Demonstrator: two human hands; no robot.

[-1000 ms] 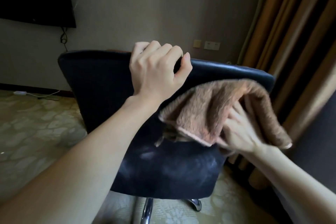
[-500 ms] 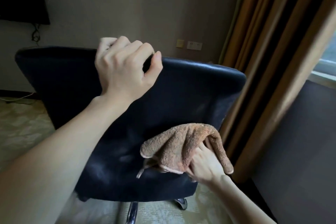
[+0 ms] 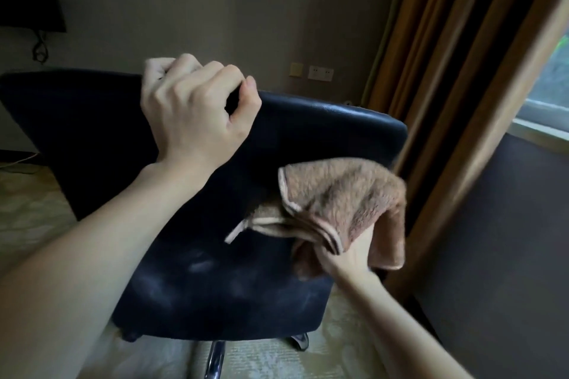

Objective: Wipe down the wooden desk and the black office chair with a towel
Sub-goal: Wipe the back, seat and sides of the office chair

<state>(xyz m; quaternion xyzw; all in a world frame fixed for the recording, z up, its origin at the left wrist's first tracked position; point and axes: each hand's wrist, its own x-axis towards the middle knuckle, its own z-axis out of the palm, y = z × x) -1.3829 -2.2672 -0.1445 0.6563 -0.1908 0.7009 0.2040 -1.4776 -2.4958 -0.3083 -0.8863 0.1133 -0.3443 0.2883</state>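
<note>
Nearest, at 4 o'clock: gripping the brown towel [image 3: 345, 194] with the right hand [image 3: 351, 251], fingers buried in its folds, pressed to the black office chair [image 3: 215, 286] backrest. Farther, at 11 o'clock: clamping its top edge with the left hand [image 3: 191, 114], fingers curled together, likely against swivelling. No wooden desk visible.

Floor [image 3: 34, 224]: pale patterned carpet. The chair [image 3: 215, 292] stands on it by a chrome base [image 3: 215, 357], well below the left fingers [image 3: 212, 71]. A cable [image 3: 18, 161] lies far left of those fingers.

Dim rm: beige wall [image 3: 215, 9] w/ sockets [image 3: 320, 73], brown curtains [image 3: 446, 55], window [image 3: 554, 80] rt, pale carpet [image 3: 27, 209].
</note>
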